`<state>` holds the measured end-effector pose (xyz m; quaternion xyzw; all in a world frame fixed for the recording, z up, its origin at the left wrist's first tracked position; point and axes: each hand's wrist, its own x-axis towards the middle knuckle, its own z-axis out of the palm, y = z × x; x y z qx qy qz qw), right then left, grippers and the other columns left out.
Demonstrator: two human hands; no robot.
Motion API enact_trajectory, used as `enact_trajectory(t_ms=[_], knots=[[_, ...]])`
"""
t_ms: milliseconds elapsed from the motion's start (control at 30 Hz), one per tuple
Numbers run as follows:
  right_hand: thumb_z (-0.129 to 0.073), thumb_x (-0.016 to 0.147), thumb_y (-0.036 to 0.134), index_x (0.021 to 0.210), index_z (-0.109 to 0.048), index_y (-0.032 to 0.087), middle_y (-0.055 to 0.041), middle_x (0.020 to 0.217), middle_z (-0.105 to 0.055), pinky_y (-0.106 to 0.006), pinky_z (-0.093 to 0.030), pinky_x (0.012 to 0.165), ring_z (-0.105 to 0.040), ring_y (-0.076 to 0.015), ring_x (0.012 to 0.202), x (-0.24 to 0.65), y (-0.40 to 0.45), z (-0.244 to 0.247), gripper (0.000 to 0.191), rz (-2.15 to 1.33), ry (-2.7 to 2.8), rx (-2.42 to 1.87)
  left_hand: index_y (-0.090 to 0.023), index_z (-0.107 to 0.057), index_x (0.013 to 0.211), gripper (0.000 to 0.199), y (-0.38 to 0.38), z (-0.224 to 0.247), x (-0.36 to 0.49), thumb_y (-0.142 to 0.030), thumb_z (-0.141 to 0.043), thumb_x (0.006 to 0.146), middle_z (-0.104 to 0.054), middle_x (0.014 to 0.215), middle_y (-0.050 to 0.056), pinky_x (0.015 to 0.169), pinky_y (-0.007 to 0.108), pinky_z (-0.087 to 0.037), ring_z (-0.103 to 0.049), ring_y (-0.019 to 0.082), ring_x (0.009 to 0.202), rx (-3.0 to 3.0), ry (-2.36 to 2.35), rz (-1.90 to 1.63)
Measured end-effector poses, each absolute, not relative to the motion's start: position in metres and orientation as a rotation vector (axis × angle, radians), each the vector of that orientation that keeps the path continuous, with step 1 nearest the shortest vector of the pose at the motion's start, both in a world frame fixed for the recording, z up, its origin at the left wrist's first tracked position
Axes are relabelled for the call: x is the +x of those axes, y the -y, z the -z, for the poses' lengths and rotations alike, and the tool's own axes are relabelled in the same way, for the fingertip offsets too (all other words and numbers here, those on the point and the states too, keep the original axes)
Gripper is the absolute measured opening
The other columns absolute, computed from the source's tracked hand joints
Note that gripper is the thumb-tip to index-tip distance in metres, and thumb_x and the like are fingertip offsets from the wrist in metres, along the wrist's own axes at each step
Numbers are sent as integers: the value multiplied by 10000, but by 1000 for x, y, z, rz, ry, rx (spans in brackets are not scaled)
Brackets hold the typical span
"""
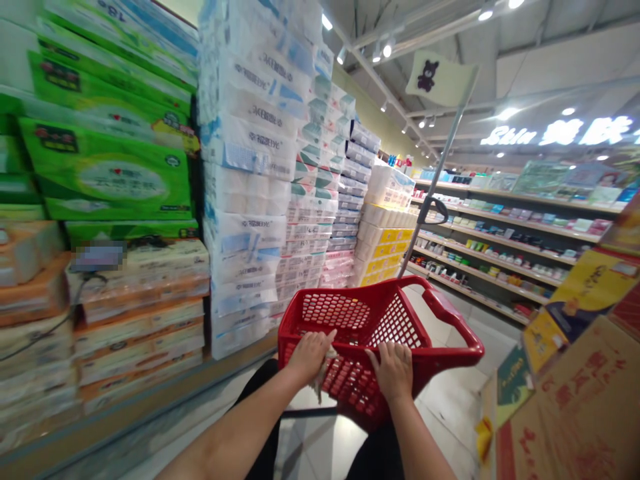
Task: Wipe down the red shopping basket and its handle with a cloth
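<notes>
A red plastic shopping cart (pixel 350 348) stands in front of me, its handle bar to the right and a grey pole with a pale bear flag rising behind it. My left hand (pixel 311 357) rests over the cart's near rim, with a crumpled pale cloth hanging beneath its fingers. Further right on that rim, my right hand (pixel 394 370) is hooked over the edge with its fingers bent inside. The part of the basket that shows holds no goods.
Tall stacks of wrapped tissue (pixel 250 133) and green packs (pixel 113 170) line the left. Cardboard boxes (pixel 585 393) stand close on the right. Shelves of small products (pixel 505 243) fill the back right, beyond the tiled floor (pixel 445 407).
</notes>
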<state>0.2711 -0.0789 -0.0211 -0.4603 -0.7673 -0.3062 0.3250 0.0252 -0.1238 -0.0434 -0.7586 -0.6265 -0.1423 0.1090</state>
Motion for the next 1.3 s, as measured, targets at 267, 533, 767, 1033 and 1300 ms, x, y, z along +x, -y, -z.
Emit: enact_trajectory(t_ms=[267,533,767,1033,1300], knots=[[-457,927,446,786,-591,203,-53,790,-566,-404,-293,950,-476,-224,850,271,79,19,312,793,2002,-1186,-193,-240,1448,586,127,47,9,-92,-319,876,-571,1182,85,1030,403,-308,-493,212,1096,-2149,1952,520],[-464,924,449,790,-591,203,-52,789,-568,-402,-289,942,-470,-225,853,271,79,18,308,800,2001,-1197,-175,-490,1179,317,123,41,25,-163,-321,912,-595,1118,76,979,373,-364,-513,202,1041,-2171,2041,631],[-474,923,439,812,-595,200,-53,796,-572,-404,-283,946,-469,-226,858,271,80,18,290,810,2015,-1206,-214,-551,1056,247,122,0,70,-190,-353,909,-559,1156,33,792,250,-430,-557,143,960,-2451,1983,904],[-460,928,424,810,-597,205,-55,793,-571,-403,-292,932,-471,-226,845,270,83,15,284,830,2015,-1202,-225,-342,1371,458,100,-13,107,-357,-385,935,-635,1130,73,747,286,-457,-623,199,956,-2421,2034,844],[-462,926,447,788,-592,204,-53,782,-563,-399,-297,927,-470,-225,850,271,81,17,308,832,2018,-1204,-225,-575,1028,270,102,-2,105,-378,-372,938,-640,1020,60,803,322,-451,-600,207,957,-2394,1905,598]])
